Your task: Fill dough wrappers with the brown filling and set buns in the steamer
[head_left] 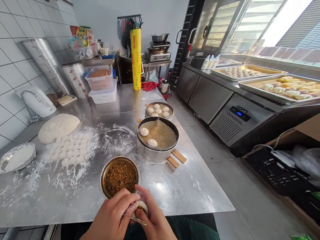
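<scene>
At the table's near edge, my right hand [156,217] cups a filled bun [143,206], its dark filling showing through the open top. My left hand [115,210] pinches the dough rim from the other side. A thin pale strip shows below the bun; what it is I cannot tell. Just beyond my hands stands a metal bowl [103,180] of brown-orange chopped filling [121,176]. Past it, a round steamer [155,154] with a mesh liner bears two shaped buns [148,137]. Farther back, a second steamer [147,115] holds several buns [160,109].
Several dough pieces [70,148] lie on flour at the left, beside a large dough slab [59,127] and a flour plate [15,158]. A yellow film roll [135,59] stands at the back. Trays [289,97] of pastries rest on the right-hand counter [219,99].
</scene>
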Available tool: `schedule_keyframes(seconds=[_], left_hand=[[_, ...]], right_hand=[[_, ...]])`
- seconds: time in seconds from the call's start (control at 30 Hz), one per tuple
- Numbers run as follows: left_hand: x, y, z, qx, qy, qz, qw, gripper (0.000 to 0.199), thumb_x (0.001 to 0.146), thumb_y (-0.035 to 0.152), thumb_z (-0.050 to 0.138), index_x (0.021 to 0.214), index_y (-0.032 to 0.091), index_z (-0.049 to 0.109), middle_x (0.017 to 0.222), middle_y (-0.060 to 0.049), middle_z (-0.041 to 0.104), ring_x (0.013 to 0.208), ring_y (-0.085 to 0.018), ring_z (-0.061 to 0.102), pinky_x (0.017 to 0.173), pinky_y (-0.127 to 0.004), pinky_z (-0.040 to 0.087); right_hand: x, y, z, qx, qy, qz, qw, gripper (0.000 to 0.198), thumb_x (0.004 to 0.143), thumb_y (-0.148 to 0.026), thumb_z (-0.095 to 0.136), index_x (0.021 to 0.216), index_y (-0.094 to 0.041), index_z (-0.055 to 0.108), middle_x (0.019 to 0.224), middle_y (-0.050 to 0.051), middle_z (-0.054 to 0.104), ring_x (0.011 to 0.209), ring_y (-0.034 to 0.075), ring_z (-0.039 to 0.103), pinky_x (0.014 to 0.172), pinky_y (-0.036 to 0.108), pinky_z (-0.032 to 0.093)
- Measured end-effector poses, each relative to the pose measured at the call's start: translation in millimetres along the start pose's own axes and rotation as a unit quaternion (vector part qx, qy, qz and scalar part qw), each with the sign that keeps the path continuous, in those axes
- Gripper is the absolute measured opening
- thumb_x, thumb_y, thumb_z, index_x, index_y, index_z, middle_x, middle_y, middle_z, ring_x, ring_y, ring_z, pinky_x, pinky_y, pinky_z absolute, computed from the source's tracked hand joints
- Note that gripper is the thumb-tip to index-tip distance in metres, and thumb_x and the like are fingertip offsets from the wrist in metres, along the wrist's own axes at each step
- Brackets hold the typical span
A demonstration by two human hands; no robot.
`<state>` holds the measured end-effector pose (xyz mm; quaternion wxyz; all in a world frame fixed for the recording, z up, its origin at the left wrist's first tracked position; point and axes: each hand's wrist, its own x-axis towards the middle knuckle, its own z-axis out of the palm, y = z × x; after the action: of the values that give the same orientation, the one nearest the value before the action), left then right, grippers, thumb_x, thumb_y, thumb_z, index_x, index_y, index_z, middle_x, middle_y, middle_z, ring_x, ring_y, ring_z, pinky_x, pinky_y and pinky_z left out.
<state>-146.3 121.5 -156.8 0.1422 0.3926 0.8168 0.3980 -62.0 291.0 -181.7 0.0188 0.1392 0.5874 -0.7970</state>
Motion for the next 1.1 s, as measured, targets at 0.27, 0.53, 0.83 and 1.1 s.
schedule_keyframes(seconds=[0.27, 0.53, 0.83, 1.1], left_hand=[[2.9, -0.1, 0.9, 0.100, -0.026, 0.030, 0.994, 0.029, 0.107, 0.021, 0.037, 0.111, 0.021, 0.065, 0.103, -0.008, 0.068, 0.086, -0.019, 0.069, 0.075, -0.030, 0.055], [5.6, -1.5, 4.4, 0.132, -0.024, 0.053, 0.990, 0.028, 0.107, 0.022, 0.037, 0.108, 0.021, 0.065, 0.100, -0.007, 0.068, 0.080, -0.019, 0.069, 0.070, -0.030, 0.054], [6.6, 5.0, -7.3, 0.053, 0.055, 0.014, 0.997, 0.025, 0.109, 0.025, 0.042, 0.109, 0.023, 0.067, 0.100, -0.004, 0.068, 0.087, -0.017, 0.068, 0.078, -0.029, 0.056], [7.6, 6.1, -3.2, 0.124, 0.053, 0.061, 0.989, 0.027, 0.107, 0.020, 0.042, 0.119, 0.024, 0.067, 0.100, -0.005, 0.069, 0.085, -0.019, 0.071, 0.073, -0.032, 0.060]], right_hand=[[-1.3, -5.5, -0.4, -0.006, -0.029, 0.015, 0.999, 0.060, 0.096, -0.046, 0.068, 0.153, -0.028, 0.055, 0.113, 0.008, 0.074, 0.086, 0.024, 0.070, 0.088, 0.042, 0.058], [3.0, 2.7, -7.9, -0.107, -0.094, 0.010, 0.990, 0.066, 0.102, -0.039, 0.057, 0.162, -0.022, 0.036, 0.113, 0.010, 0.072, 0.085, 0.023, 0.068, 0.082, 0.040, 0.057], [13.7, -4.4, -8.5, 0.075, -0.135, 0.017, 0.988, 0.029, 0.105, -0.045, 0.057, 0.113, -0.019, 0.065, 0.094, 0.005, 0.067, 0.084, 0.020, 0.060, 0.077, 0.036, 0.050], [10.9, 2.5, -5.0, 0.004, -0.110, -0.016, 0.994, 0.032, 0.109, -0.050, 0.050, 0.100, -0.021, 0.061, 0.088, 0.001, 0.060, 0.079, 0.017, 0.052, 0.076, 0.034, 0.043]])
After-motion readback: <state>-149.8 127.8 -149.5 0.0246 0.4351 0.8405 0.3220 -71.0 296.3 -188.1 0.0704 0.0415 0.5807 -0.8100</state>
